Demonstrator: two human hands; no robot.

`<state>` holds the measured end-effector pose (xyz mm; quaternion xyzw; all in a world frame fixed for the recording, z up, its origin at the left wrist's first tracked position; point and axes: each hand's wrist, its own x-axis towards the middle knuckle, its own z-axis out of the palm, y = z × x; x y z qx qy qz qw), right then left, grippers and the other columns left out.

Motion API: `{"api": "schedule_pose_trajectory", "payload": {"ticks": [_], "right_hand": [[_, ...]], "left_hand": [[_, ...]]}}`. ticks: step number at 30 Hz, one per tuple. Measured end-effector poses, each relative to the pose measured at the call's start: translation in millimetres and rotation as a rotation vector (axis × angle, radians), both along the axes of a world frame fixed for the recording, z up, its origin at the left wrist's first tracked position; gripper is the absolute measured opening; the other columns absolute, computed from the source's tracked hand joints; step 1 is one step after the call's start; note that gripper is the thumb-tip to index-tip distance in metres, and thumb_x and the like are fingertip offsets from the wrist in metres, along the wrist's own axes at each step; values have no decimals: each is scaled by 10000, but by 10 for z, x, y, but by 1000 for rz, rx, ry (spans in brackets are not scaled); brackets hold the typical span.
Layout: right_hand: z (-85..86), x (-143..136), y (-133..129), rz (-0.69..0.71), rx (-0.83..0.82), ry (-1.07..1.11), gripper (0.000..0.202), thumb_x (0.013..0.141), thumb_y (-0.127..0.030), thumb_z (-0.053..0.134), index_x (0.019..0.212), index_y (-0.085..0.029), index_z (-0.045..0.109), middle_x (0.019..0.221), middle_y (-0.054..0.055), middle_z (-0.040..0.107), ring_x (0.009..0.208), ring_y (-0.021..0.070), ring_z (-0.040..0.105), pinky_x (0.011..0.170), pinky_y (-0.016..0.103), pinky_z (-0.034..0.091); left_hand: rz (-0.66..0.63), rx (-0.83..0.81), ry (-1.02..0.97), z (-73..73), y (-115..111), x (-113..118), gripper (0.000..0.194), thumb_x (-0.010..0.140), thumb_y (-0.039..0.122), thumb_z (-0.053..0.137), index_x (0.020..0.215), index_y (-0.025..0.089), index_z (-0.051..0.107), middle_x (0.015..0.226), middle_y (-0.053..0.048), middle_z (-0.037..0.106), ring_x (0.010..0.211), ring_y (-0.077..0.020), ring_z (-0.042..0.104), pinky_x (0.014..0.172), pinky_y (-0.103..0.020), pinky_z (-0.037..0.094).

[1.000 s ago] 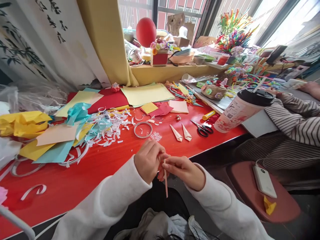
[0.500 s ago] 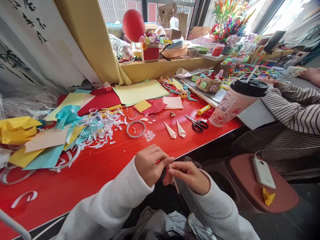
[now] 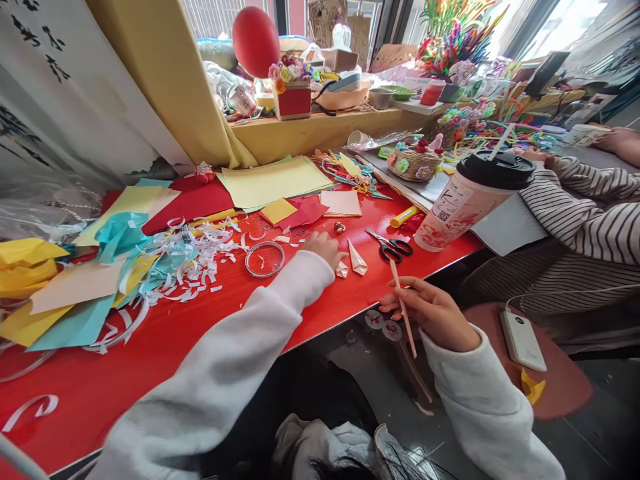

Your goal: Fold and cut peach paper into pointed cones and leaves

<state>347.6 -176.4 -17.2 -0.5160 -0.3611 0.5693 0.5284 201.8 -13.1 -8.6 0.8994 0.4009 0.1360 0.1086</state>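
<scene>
- Pink strip [image 3: 405, 317]: pinched in right hand [image 3: 443, 310], right of centre
- Left hand [image 3: 323, 249]: mid-frame, partly hiding paper cone [image 3: 342, 271]; can't tell opening or grip

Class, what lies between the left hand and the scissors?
Two paper cones, one partly hidden by the left hand, as the head view shows.

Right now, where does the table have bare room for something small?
The widest bare patch on the table lies between the curled paper strip, the white shreds and the left sleeve; a smaller one, between that sleeve, the paper cones and the near edge. It is crowded around the paper sheets, scissors and cup.
</scene>
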Motion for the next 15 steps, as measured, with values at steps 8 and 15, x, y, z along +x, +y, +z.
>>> {"api": "schedule_pose_trajectory", "payload": {"ticks": [8, 15], "right_hand": [[-45, 70, 279, -81, -49, 31, 174, 667, -247, 589, 807, -165, 525, 1164, 66, 475, 737, 154, 618, 527, 221, 520], [-139, -60, 395, -198, 19, 137, 180, 636, -231, 609, 798, -168, 563, 1107, 55, 519, 769, 164, 614, 495, 206, 523]], "left_hand": [[126, -18, 133, -36, -36, 401, 318, 640, 454, 507, 773, 189, 623, 865, -87, 598, 934, -267, 444, 783, -393, 333], [165, -370, -186, -74, -26, 376, 320, 590, 256, 592, 892, 169, 528, 779, -48, 618, 795, -198, 547, 721, -321, 395]]}}
